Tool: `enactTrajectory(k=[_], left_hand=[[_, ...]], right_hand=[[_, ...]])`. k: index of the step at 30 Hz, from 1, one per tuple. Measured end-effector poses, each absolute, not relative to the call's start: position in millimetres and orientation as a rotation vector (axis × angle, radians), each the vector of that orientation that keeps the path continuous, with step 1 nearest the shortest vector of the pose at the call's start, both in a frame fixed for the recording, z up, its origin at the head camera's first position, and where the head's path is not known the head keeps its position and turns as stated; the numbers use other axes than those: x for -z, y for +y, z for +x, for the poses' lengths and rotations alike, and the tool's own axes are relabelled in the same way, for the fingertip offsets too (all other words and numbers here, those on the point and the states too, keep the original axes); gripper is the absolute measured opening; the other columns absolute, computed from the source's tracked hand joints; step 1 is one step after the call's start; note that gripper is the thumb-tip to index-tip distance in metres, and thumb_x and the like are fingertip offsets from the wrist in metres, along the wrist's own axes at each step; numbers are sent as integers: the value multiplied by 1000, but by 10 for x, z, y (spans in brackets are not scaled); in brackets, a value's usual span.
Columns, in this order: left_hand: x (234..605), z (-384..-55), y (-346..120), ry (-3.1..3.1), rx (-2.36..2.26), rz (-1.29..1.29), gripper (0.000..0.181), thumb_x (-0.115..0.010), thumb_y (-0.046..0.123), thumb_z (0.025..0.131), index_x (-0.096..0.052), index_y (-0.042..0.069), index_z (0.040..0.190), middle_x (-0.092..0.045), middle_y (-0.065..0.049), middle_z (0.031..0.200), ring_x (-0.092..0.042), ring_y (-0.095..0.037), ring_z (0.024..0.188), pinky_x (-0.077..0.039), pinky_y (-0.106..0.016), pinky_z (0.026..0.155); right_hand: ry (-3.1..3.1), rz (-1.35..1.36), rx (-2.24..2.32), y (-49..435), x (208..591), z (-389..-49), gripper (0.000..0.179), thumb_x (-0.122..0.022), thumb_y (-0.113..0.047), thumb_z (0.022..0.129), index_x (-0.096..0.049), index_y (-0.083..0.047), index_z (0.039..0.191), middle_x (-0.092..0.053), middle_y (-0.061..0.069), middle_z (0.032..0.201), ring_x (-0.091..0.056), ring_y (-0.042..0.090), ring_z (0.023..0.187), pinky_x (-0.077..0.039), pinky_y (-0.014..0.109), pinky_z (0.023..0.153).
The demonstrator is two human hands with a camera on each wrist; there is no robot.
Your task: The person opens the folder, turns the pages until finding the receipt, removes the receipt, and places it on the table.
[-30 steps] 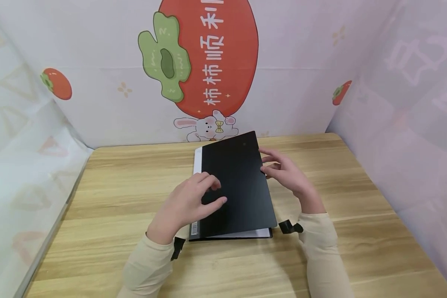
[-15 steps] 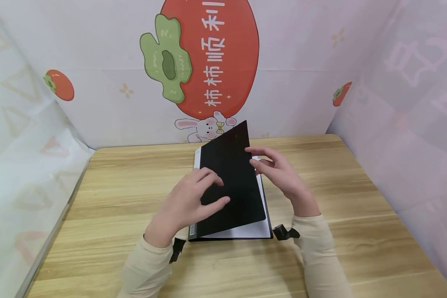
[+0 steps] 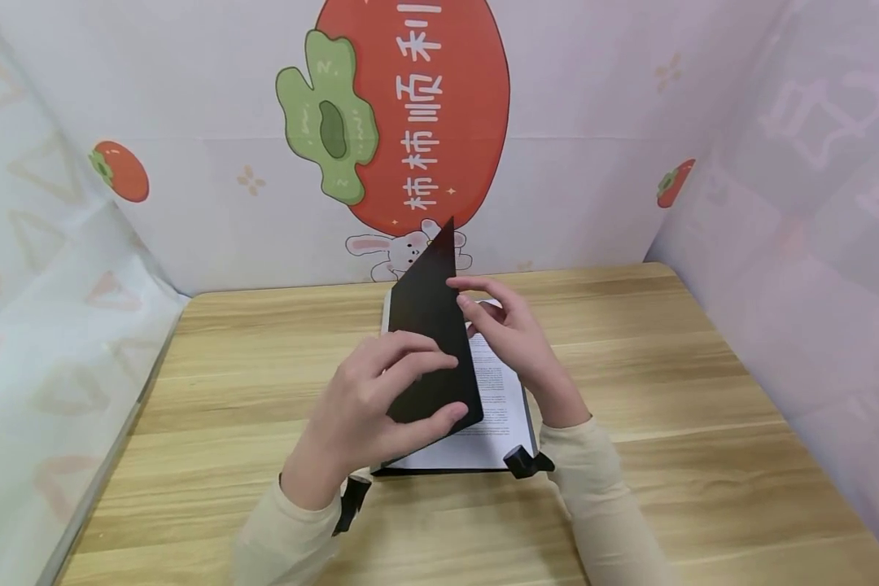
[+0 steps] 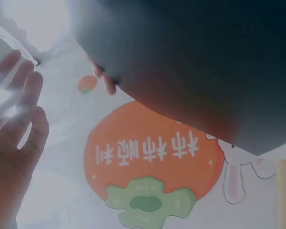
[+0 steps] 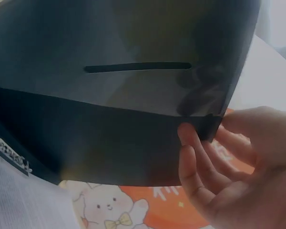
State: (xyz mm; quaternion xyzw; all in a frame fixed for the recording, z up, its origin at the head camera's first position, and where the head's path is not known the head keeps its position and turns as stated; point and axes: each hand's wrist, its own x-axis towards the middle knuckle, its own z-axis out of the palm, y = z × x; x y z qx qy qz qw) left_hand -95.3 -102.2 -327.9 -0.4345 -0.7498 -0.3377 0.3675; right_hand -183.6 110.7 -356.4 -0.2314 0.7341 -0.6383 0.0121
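A black file folder (image 3: 428,313) lies on the table with its front cover tilted steeply up toward the left. My right hand (image 3: 516,338) pinches the cover's right edge; in the right wrist view, fingertips (image 5: 188,133) rest on its inner side and the thumb is on the other side. Printed pages (image 3: 501,391) show beneath, and a metal clip (image 5: 12,155) appears beside them in the right wrist view. My left hand (image 3: 369,407) hovers in front of the cover, fingers loosely bent and thumb apart, holding nothing. Whether it touches the cover is unclear.
The wooden table (image 3: 674,456) extends around the folder. Behind it hangs a white cloth backdrop (image 3: 571,187) printed with a big red persimmon and a rabbit. Cloth sides also stand at left and right. Each wrist carries a small black camera mount (image 3: 523,462).
My right hand has moved left, swinging the cover up from nearly flat to steeply raised and exposing the printed pages. My left hand has shifted slightly, its fingers a little more extended.
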Motion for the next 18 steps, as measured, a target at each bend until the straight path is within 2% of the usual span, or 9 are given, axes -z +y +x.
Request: enactTrajectory(k=[2, 8, 11, 18], left_hand=[[3241, -917, -989, -1907, 871, -1139, 34, -79, 33, 94, -74, 7, 115, -70, -7, 108, -69, -19, 94, -59, -33, 80], [3220, -841, -951, -1983, 864, -1181, 43, -81, 37, 92, -73, 9, 123, -68, -9, 122, -69, -16, 101, -59, -29, 82], [3243, -820, -962, -2050, 857, -1177, 46, -85, 39, 88, -73, 11, 122, -68, -7, 124, -69, -14, 98, -58, -27, 78], [3271, -801, -997, -2204, 835, -1157, 42, -88, 40, 84, -73, 15, 115, -66, 0, 123, -68, -11, 101, -58, -28, 82]], right_hand=[[2283, -778, 1995, 1070, 3572, -1834, 37, -62, -18, 108, -64, -17, 145, -56, -4, 149, -68, 26, 79, -60, 41, 82], [2215, -983, 1977, 982, 3594, -1841, 46, -59, -11, 109, -56, -17, 154, -53, 1, 150, -68, 27, 77, -60, 37, 78], [2186, -1030, 1963, 951, 3608, -1835, 48, -57, -11, 109, -52, -18, 157, -51, 1, 149, -66, 28, 73, -60, 36, 77], [2216, -1020, 1969, 954, 3633, -1819, 48, -58, -11, 109, -53, -17, 157, -52, 0, 150, -66, 27, 72, -60, 35, 78]])
